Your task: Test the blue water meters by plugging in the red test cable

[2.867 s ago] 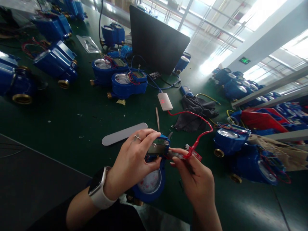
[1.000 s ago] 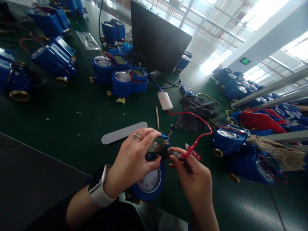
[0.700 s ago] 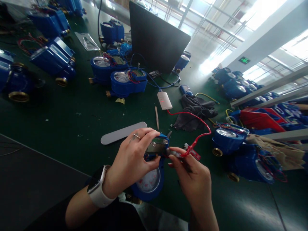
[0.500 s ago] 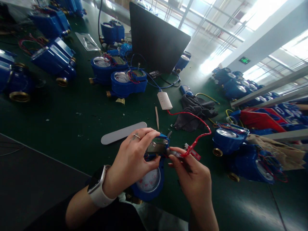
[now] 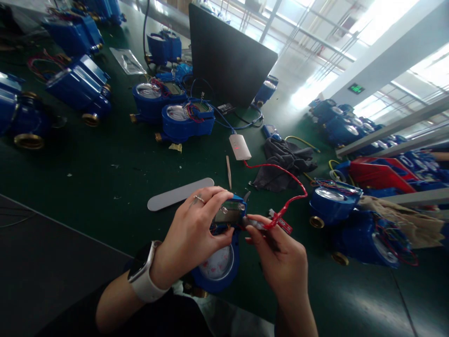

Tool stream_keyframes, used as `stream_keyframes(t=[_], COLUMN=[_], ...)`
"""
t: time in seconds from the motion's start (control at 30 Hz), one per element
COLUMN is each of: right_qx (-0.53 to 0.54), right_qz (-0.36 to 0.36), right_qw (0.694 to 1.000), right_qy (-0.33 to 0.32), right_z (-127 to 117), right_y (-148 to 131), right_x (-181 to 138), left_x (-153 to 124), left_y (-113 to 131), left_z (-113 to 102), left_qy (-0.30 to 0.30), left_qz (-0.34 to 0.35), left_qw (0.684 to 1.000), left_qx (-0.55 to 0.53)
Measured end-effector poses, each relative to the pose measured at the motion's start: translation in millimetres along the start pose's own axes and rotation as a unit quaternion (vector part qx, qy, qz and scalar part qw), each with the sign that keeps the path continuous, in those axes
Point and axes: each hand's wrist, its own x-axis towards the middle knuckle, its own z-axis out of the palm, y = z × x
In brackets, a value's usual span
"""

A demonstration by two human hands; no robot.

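A blue water meter with a round dial stands at the table's near edge. My left hand grips its electronics module, a small display board, with thumb and fingers on either side. At the board's right edge, my right hand pinches the grey end of a red cable against it. The fingers hide the exact contact point. That cable runs back to a small white box, where red lights show. A red tag with a white connector hangs beside my right fingers.
A grey flat bar and wooden tweezers lie beyond my left hand. Dark cloth is bunched to the right. More blue meters stand around the table, before a black screen. Others flank my right side.
Red lights have come on at the white box. Both hands keep the same hold and position.
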Motion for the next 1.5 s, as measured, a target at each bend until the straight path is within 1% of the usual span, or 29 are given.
stream_keyframes(t=[0.23, 0.43, 0.57, 0.73, 0.83, 0.9, 1.13, 1.33, 1.5], right_qx=[-0.025, -0.025, 0.008, 0.098, 0.13, 0.124, 0.03, 0.006, 0.002], right_qz=[-0.011, -0.016, 0.001, 0.057, 0.073, 0.069, 0.022, 0.016, 0.006], right_qw=[0.999, 0.999, 1.0, 0.994, 0.989, 0.99, 0.999, 1.0, 1.0], right_qy=[0.034, 0.015, 0.002, -0.002, -0.002, -0.002, 0.008, -0.002, 0.001], right_z=[4, 2, -1, -4, -4, -3, -2, -2, -3], right_y=[-6, -3, 2, 7, 9, 10, 10, 9, 6], right_x=[2, 3, 2, 0, -1, -1, -5, -5, -2], left_x=[-1, -1, -1, 0, 0, -1, -2, -1, -2], left_y=[0, -1, 0, 0, -1, -2, -2, -1, -1], left_z=[0, 1, 1, 1, 1, 1, 2, 1, 2], left_qy=[-0.001, 0.006, 0.009, 0.007, 0.006, 0.007, 0.007, 0.011, 0.013], left_qz=[-0.001, 0.006, 0.006, 0.009, 0.007, 0.008, 0.007, 0.01, 0.011], left_qw=[1.0, 1.0, 1.0, 1.0, 1.0, 1.0, 1.0, 1.0, 1.0], left_qx=[-0.001, -0.001, 0.002, 0.004, 0.006, 0.007, 0.007, 0.006, 0.003])
